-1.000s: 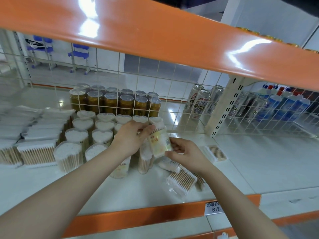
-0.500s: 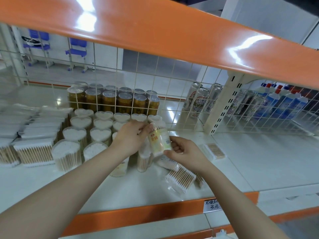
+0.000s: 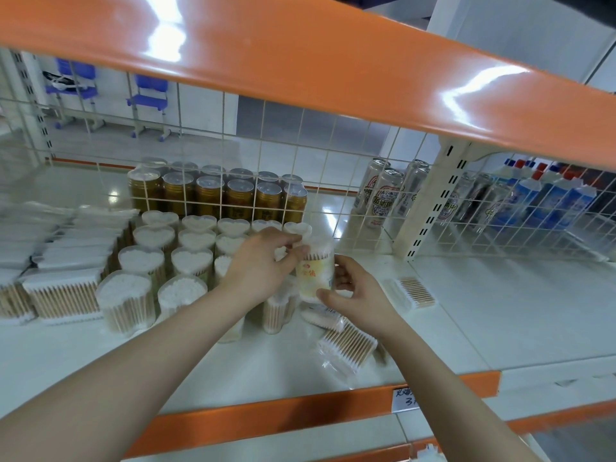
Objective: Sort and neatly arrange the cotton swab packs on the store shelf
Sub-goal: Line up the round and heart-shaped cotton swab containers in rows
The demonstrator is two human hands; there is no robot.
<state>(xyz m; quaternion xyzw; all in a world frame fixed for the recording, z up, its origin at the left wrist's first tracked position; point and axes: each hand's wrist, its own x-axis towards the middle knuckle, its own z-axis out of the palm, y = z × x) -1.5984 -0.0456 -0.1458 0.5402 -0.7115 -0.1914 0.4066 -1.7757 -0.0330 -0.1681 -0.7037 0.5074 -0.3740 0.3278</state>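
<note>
Both hands hold one labelled swab tub (image 3: pixel 316 273) raised above the white shelf (image 3: pixel 466 321), near the picture's centre. The left hand (image 3: pixel 258 268), at 9 o'clock of the tub, pinches its upper rim between thumb and fingertips. The right hand (image 3: pixel 358 290), at 4 o'clock of the tub, curls its fingers round the lower half, thumb under the base.

At 9 o'clock of the tub stands a block of heart-shaped tubs (image 3: pixel 153 261), upright, in rows. About thirteen lids can be counted; more may be hidden behind the left hand. One further tub (image 3: pixel 275 311) stands just below the left hand, its top covered.

At 9 o'clock of that block lie flat rectangular swab packs (image 3: pixel 63 295), stacked close; blur prevents an exact count.

At 5 o'clock of the held tub lie two loose bagged swab packs: one (image 3: pixel 346 350) near the shelf's front edge, one (image 3: pixel 321 320) partly under the right hand. One small flat box of swabs (image 3: pixel 411 293) lies at 3 o'clock, apart from the rest.

Behind the wire grid (image 3: pixel 300 135), at 11 o'clock, stand gold cans (image 3: pixel 210 195), six in the front row, with a further row behind. At 2 o'clock stand about three silver cans (image 3: pixel 383 191); further right are blue-and-white bottles (image 3: pixel 550 198), count unclear. A price tag (image 3: pixel 405 398) is fixed to the orange front edge (image 3: pixel 266 418) at 5 o'clock.
</note>
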